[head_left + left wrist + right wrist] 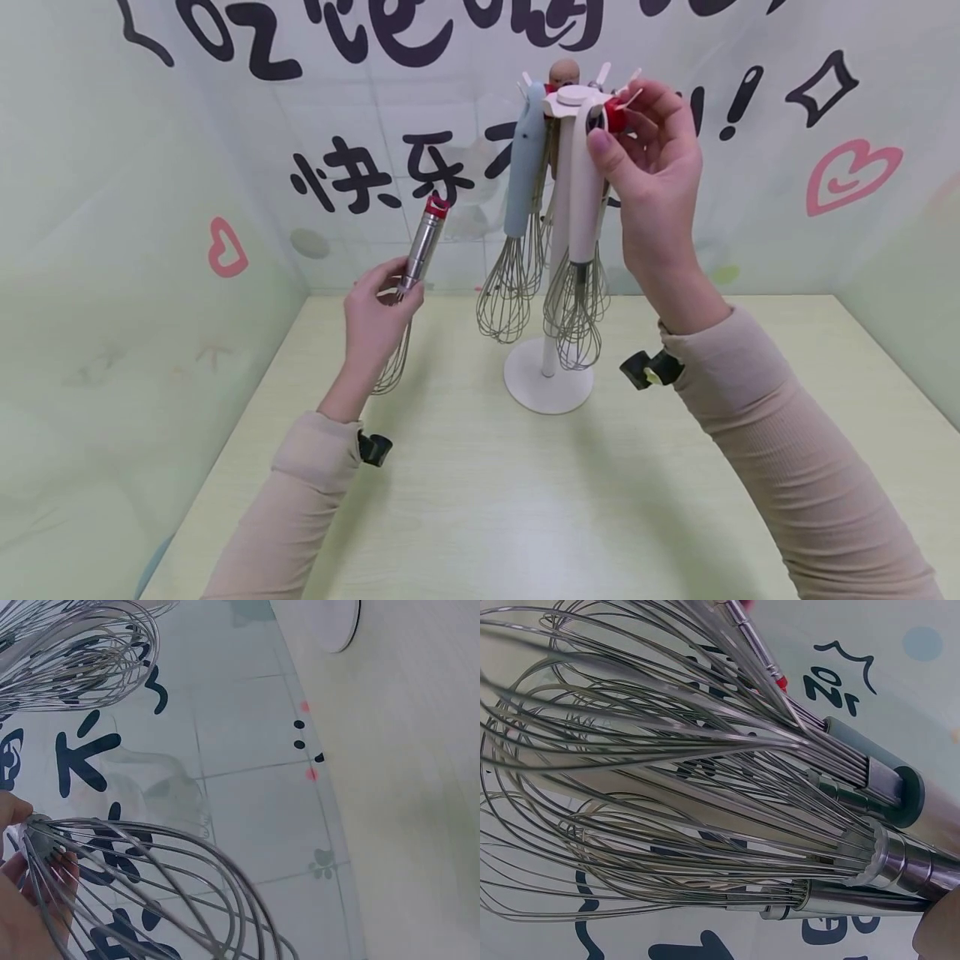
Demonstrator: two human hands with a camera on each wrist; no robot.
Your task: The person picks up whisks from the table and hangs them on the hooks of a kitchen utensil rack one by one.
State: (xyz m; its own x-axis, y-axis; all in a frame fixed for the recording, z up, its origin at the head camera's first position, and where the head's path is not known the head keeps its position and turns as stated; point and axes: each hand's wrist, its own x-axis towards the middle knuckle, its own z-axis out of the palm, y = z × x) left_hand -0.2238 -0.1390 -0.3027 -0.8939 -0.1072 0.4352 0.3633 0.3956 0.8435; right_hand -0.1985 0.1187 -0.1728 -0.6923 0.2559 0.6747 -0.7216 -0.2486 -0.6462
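A white rack [548, 385] with a round base stands at the middle of the table, and several whisks hang from its top. My right hand [647, 158] is raised at the top of the rack and pinches the upper end of a white-handled whisk [583, 208]. A grey-blue-handled whisk [523, 175] hangs just to its left. My left hand [378, 312] holds a steel-handled whisk with a red cap [423, 242] upright, left of the rack, wires [150, 885] pointing down. The right wrist view is filled with whisk wires [667, 772] and handles.
The pale wooden table [525, 517] is walled by light panels with black writing and pink hearts [851, 175]. The rack's base [341, 626] shows at the top of the left wrist view.
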